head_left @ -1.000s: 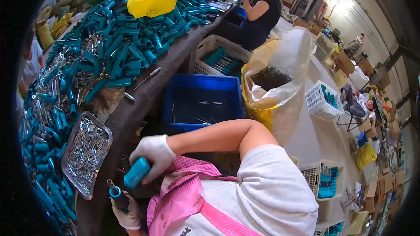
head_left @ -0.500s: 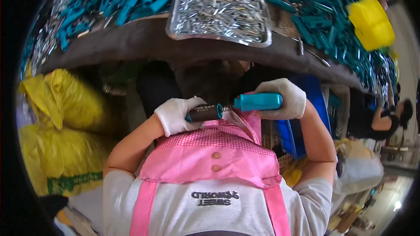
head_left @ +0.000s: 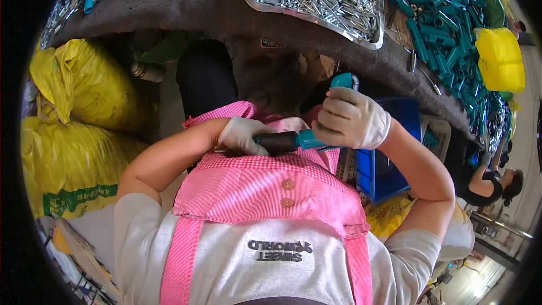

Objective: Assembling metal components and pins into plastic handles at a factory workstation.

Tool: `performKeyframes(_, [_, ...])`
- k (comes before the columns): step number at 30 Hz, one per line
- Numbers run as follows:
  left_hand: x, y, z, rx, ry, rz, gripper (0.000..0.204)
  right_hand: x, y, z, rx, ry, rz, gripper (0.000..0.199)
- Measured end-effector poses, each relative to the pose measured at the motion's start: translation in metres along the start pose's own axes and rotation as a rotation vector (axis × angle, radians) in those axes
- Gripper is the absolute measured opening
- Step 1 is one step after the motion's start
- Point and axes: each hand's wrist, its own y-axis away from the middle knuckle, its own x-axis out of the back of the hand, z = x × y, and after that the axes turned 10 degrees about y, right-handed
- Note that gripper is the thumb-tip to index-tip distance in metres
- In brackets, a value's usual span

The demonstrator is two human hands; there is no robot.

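Observation:
My left hand (head_left: 241,134), in a white glove, is wrapped round a black cylindrical tool body (head_left: 279,143) held across my lap. A teal collar (head_left: 306,139) sits at that body's right end. The gloved right hand (head_left: 351,120) is closed round a teal plastic handle-like piece (head_left: 341,81), whose rounded top shows above the fingers with a metal part beside it. The black body and the teal piece meet at my right fingers; the exact joint is hidden. A pink checked apron (head_left: 248,164) lies beneath both hands.
Ahead, a metal tray (head_left: 316,3) of small metal pins stands at the bench edge (head_left: 186,8). Several teal plastic parts (head_left: 437,36) are heaped at far right, near a yellow container (head_left: 500,60). Yellow sacks (head_left: 84,158) stand left, a blue crate (head_left: 389,172) right. Another person (head_left: 488,183) works at far right.
The teal piece has turned from lying level to standing up in my right hand and come against the black body. The spring seen between them is no longer visible. My view has shifted.

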Motion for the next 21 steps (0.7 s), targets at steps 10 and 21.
performKeyframes(10, [-0.032, 0.024, 0.034, -0.198, -1.083, 0.764, 0.038, -0.026, 0.018, -0.043, -1.230, -1.628, -0.371, 0.023])
performKeyframes(21, [-0.017, 0.040, 0.042, -0.509, -1.160, 0.945, 0.041, -0.011, 0.003, -0.020, -1.111, -1.517, -0.201, 0.024])
